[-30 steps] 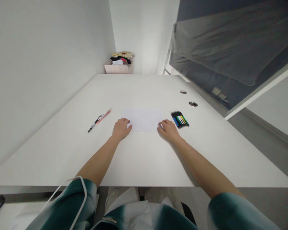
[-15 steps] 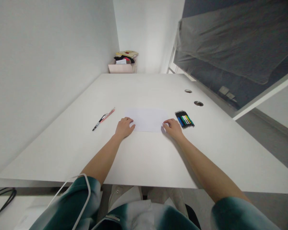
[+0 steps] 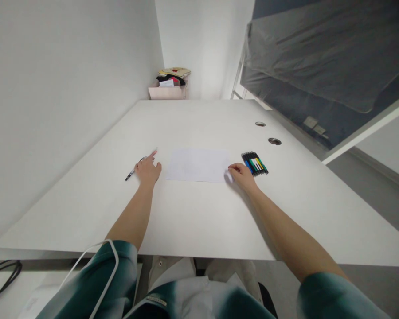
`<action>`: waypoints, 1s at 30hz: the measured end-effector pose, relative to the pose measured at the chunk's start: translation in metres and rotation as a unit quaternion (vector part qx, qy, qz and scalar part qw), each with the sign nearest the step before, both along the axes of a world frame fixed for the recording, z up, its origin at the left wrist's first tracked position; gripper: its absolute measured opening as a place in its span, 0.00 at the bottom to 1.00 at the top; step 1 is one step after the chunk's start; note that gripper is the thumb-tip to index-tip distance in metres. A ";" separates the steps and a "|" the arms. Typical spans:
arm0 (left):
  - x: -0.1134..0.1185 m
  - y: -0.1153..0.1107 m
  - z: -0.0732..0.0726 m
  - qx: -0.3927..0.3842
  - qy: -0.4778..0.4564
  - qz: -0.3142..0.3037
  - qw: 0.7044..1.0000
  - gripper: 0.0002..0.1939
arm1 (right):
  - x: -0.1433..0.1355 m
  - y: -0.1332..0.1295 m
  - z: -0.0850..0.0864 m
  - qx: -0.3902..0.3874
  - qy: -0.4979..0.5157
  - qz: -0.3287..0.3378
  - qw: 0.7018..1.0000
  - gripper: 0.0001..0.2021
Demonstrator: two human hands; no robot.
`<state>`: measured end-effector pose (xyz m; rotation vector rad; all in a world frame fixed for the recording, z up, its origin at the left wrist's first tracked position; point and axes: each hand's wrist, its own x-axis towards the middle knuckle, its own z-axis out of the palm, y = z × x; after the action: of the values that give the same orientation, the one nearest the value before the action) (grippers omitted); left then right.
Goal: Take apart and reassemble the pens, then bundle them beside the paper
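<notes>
A white sheet of paper (image 3: 196, 165) lies flat on the white table, its long side facing me. My right hand (image 3: 242, 175) pinches the sheet at its near right corner, which looks slightly bent up. Beside that hand, almost touching it, is a row of several black-ended markers (image 3: 255, 163) with blue, green, white and yellow parts. Left of the paper, my left hand (image 3: 147, 170) reaches over a black-and-white pen (image 3: 130, 173) and a reddish pencil (image 3: 154, 152), thumb and fingers spread. Its fingers partly hide both; whether they touch cannot be told.
The white table (image 3: 199, 221) runs along a wall on the left. Two round metal cable holes (image 3: 274, 141) are set in its right side. A pale box (image 3: 166, 92) with cloth items stands beyond the far edge. A white cable (image 3: 115, 257) hangs across my left sleeve.
My left hand has left the paper's left edge and moved left onto the pen and pencil, its fingers spreading. My right hand stays at the paper's right corner.
</notes>
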<state>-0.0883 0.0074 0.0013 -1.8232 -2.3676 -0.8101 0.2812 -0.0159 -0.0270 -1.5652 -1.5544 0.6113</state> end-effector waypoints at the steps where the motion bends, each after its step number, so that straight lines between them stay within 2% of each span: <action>1: 0.001 0.000 0.000 0.000 0.004 0.006 1.000 0.16 | 0.000 0.000 0.000 0.000 0.000 -0.001 1.000 0.07; 6: 0.001 -0.001 0.001 0.013 0.015 0.047 0.999 0.16 | -0.001 -0.002 0.001 -0.006 -0.006 -0.004 1.000 0.09; 11: 0.000 0.000 0.001 -0.034 0.031 0.036 0.998 0.15 | -0.001 -0.002 0.001 0.003 -0.001 -0.003 1.000 0.09; 18: 0.000 0.002 -0.001 -0.054 0.054 0.012 0.997 0.17 | 0.000 -0.001 -0.001 -0.004 -0.007 -0.005 1.000 0.09; 20: 0.004 0.004 -0.001 -0.038 0.019 -0.007 0.999 0.17 | -0.001 -0.002 0.001 -0.002 -0.009 -0.011 1.000 0.09; 22: 0.011 0.004 0.000 0.005 -0.074 -0.040 0.996 0.15 | -0.004 -0.005 0.006 0.007 -0.018 -0.020 1.000 0.08; 24: 0.024 0.003 0.002 0.056 -0.226 -0.096 0.968 0.13 | -0.007 -0.009 0.012 0.024 -0.029 -0.026 0.999 0.09; 26: 0.039 -0.002 0.004 0.083 -0.376 -0.149 0.911 0.10 | -0.010 -0.014 0.019 0.038 -0.032 -0.018 0.999 0.09; 28: 0.056 -0.009 0.007 0.048 -0.468 -0.229 0.852 0.09 | -0.015 -0.019 0.025 0.041 -0.024 0.008 0.999 0.11; 30: 0.070 -0.018 0.008 0.011 -0.539 -0.262 0.800 0.11 | -0.021 -0.023 0.028 0.034 -0.008 0.047 0.998 0.13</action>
<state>-0.0180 -0.0104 0.0096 -2.4363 -2.1455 -2.4862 0.2601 -0.0387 0.0012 -1.4558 -1.6508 0.5922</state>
